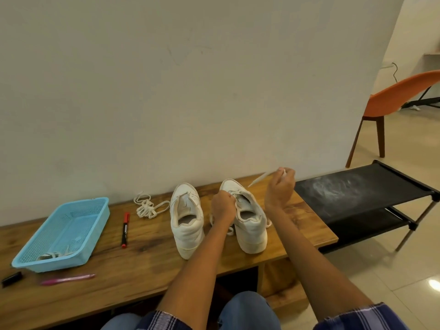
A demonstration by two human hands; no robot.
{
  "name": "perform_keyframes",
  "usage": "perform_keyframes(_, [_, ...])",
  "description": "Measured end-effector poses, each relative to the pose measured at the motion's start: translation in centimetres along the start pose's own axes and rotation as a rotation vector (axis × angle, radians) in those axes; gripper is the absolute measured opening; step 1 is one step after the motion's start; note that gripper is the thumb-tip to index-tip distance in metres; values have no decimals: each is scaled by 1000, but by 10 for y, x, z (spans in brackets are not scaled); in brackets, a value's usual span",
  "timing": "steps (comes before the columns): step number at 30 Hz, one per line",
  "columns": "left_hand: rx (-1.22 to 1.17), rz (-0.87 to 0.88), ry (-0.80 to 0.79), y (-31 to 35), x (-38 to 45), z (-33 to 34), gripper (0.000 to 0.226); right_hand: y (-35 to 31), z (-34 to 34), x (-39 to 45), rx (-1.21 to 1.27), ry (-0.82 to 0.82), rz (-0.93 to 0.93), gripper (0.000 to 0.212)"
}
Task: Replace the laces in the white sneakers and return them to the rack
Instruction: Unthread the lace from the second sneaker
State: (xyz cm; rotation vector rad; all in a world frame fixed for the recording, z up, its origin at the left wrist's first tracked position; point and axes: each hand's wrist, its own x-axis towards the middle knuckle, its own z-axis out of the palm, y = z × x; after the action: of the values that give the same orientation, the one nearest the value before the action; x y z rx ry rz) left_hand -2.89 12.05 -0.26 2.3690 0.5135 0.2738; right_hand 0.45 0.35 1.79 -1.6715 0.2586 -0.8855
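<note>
Two white sneakers stand heels toward me on the wooden table (142, 270). The left sneaker (187, 222) has no lace in it. Beside the right sneaker (250, 222), my left hand (222, 206) grips its left side near the eyelets with curled fingers. Raised above its toe, my right hand (281, 186) pinches a white lace (259, 178) pulled taut up from the shoe. Loose lace ends trail on both sides of that sneaker. A bundled white lace (147, 207) lies left of the sneakers.
A light blue plastic basket (78, 210) with an old lace inside sits at the table's left. A red-capped marker (125, 229), a pink pen (67, 279) and a small black object (12, 278) lie nearby. The black shoe rack (362, 194) stands right; an orange chair (400, 98) behind.
</note>
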Motion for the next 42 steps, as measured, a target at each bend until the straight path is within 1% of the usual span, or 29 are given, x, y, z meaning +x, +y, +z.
perform_keyframes(1, [-4, -1, 1, 0, 0, 0, 27, -2, 1, 5, 29, 1, 34, 27])
perform_keyframes(3, [8, 1, -5, 1, 0, -1, 26, -5, 7, 9, -24, -103, 70, 26])
perform_keyframes(5, [17, 6, -7, 1, -1, -1, 27, -2, 14, 8, -176, -251, 125, 27])
perform_keyframes(7, [17, 11, -15, 1, 0, -2, 27, 3, 20, 4, -340, -390, 197, 35])
perform_keyframes(8, [17, 14, -15, 0, 0, -2, 27, 5, 22, 2, -409, -458, 195, 39])
perform_keyframes(10, [7, 20, -11, 0, 0, -1, 26, 7, 25, -5, -466, -560, 127, 44])
perform_keyframes(12, [-19, 19, -11, -1, 1, 0, 26, 5, 22, -14, -423, -684, 2, 47])
perform_keyframes(13, [-31, 14, -15, -2, 1, 0, 26, 4, 21, -18, -407, -786, -47, 43])
perform_keyframes(15, [-63, -10, -29, -5, 2, 0, 27, 2, 18, -26, -508, -1019, -115, 33])
perform_keyframes(16, [-87, -23, -32, -6, 2, 0, 29, 2, 18, -28, -592, -1066, -165, 30])
perform_keyframes(18, [-123, -43, -22, -5, -1, -2, 35, 1, 18, -30, -693, -1007, -227, 27])
perform_keyframes(21, [-164, -92, -48, -5, -1, -5, 38, 1, 15, -31, -757, -851, -226, 26])
perform_keyframes(24, [-200, -126, -136, 6, 7, -13, 22, -1, 15, -31, -829, -772, -273, 20])
perform_keyframes(26, [-112, -86, -154, 17, 16, -15, 24, -2, 16, -30, -832, -756, -250, 18])
perform_keyframes(28, [19, 16, -135, 28, 18, -14, 18, 4, 19, -27, -775, -757, -181, 19])
perform_keyframes(30, [162, 134, -106, 32, 21, -8, 18, 15, 21, -24, -618, -755, -76, 29])
perform_keyframes(32, [255, 187, -73, 33, 22, -4, 19, 23, 21, -20, -477, -740, -8, 40])
perform_keyframes(34, [288, 204, -39, 35, 23, -1, 21, 22, 19, -19, -457, -728, 12, 43])
perform_keyframes(37, [223, 229, 25, 38, 22, 4, 25, 20, 22, -21, -451, -710, 21, 45])
perform_keyframes(38, [154, 213, 37, 38, 23, 7, 25, 20, 21, -22, -446, -700, 19, 45])
perform_keyframes(40, [13, 119, 32, 36, 22, 9, 25, 21, 20, -22, -428, -681, 13, 44])
perform_keyframes(42, [-189, -69, 59, 28, 21, 3, 29, 22, 18, -22, -419, -655, 10, 44])
